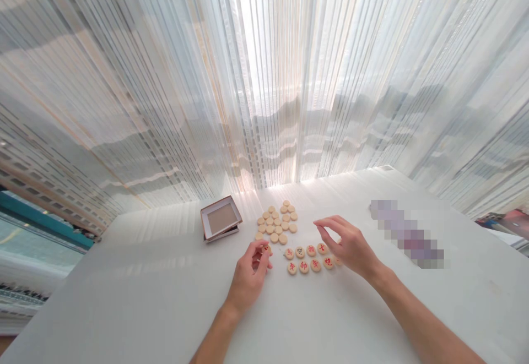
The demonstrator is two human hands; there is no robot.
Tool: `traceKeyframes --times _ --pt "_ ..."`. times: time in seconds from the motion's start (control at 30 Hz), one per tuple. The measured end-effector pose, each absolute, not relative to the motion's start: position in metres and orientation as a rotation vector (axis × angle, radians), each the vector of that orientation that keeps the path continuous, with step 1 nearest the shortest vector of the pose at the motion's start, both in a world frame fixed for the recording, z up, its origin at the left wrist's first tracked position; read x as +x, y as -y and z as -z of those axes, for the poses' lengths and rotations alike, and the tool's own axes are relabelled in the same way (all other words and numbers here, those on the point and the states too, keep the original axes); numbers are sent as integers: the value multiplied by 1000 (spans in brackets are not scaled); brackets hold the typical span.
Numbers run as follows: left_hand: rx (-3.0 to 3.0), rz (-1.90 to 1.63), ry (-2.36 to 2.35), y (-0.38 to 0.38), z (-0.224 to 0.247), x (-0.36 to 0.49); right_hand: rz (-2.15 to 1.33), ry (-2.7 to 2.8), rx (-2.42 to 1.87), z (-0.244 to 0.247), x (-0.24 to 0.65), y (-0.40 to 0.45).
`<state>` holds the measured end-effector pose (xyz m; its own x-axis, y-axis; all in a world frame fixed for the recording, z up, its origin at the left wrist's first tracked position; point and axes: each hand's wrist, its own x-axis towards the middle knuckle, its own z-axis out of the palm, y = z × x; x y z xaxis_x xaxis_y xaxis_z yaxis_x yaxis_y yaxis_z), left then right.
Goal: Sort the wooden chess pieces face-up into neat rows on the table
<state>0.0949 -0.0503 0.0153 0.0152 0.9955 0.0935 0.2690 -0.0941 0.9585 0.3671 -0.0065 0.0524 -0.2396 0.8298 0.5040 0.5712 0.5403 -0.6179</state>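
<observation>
The left hand (249,269) clamps its fingers on one round beige wood-like disc (266,249); whether the right hand's (346,243) fingertips touch, I cannot tell. Right of left fingers, two rows of character-marked beige discs (303,267) are laid; beyond, blank-faced beige discs (270,221) are not yet in rows.

A white table (144,303) stands before a sheer string curtain (264,132), striped in white, grey and faint orange, which hangs beyond the table's far edge and runs past it on both sides. Bright light glows through behind the table, laying pale streaks along its far part. Left of the table, a teal bar (41,219) shows.
</observation>
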Motion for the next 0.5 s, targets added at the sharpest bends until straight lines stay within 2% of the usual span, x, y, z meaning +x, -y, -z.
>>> traceKeyframes --times 0.5 --pt "1618 -1100 -1355 51 -21 96 -384 2127 -995 -46 344 19"
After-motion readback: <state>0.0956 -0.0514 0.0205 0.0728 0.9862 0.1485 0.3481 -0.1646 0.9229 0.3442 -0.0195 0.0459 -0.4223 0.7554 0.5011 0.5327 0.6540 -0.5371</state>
